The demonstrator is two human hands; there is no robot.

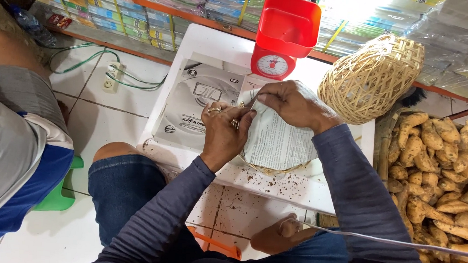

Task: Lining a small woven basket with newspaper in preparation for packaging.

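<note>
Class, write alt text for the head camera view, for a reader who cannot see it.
Both hands, left hand and right hand, pinch a sheet of printed paper lining a woven basket on a white box. A red kitchen scale and an upturned basket stand behind; sweet potatoes are piled at right.

Stacked clear-wrapped colourful packages [116,13] on the shelf; flat white box [203,99] beneath the hands.

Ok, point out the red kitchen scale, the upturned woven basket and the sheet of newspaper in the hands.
Red kitchen scale [272,65], head view, on its round dial.
Upturned woven basket [370,80], head view, on its side wall.
Newspaper sheet [278,143], head view, on the printed middle.
</note>
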